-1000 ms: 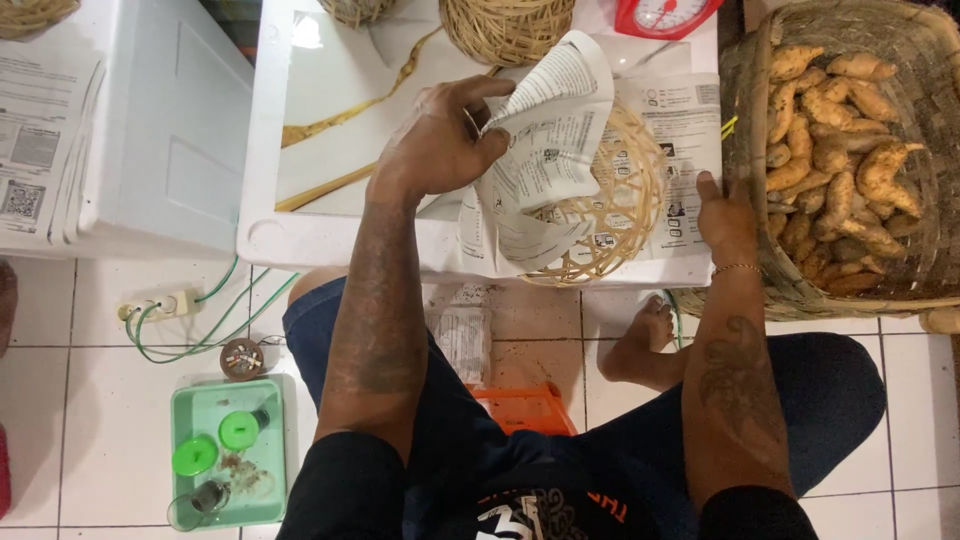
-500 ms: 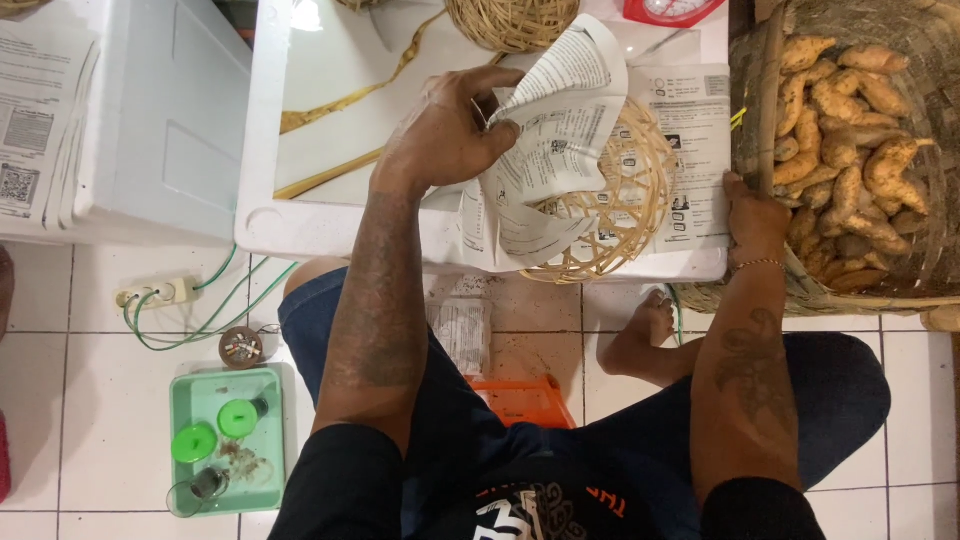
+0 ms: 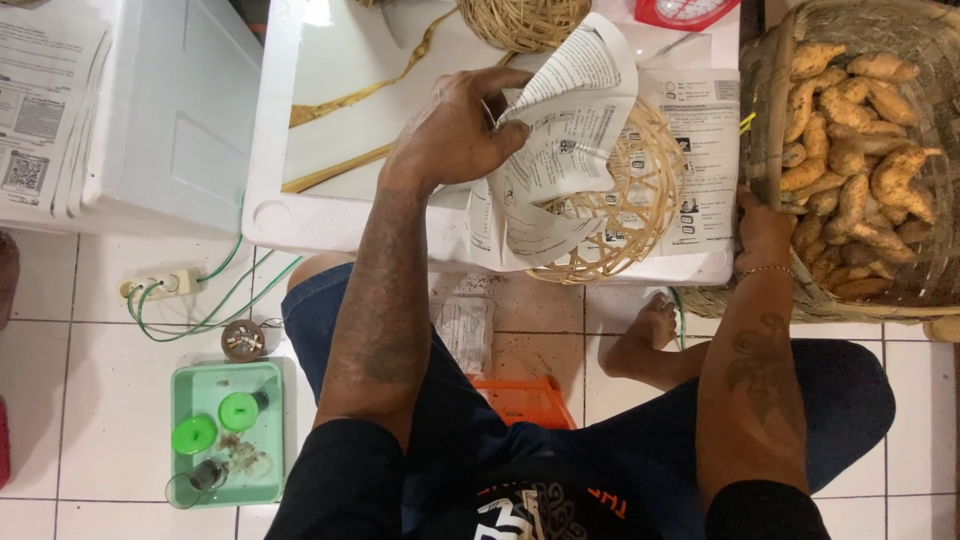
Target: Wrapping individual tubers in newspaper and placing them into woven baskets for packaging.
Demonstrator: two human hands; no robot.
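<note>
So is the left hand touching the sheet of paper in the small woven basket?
Touching. The head view shows the left hand with its fingers closed around the edge of the printed paper lining the small woven basket.

Left hand (image 3: 455, 135) toward twelve o'clock, fingers (image 3: 500, 140) curled shut in a pinch, forearm stretched straight up from the shoulder. Right hand (image 3: 762, 228) out at two o'clock, fingers hidden, grip unclear, wrist braceleted, forearm tattooed.

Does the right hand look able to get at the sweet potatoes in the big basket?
Probably yes: the right hand rests at the rim of the big basket, and the sweet potatoes lie uncovered right beside it.
</note>
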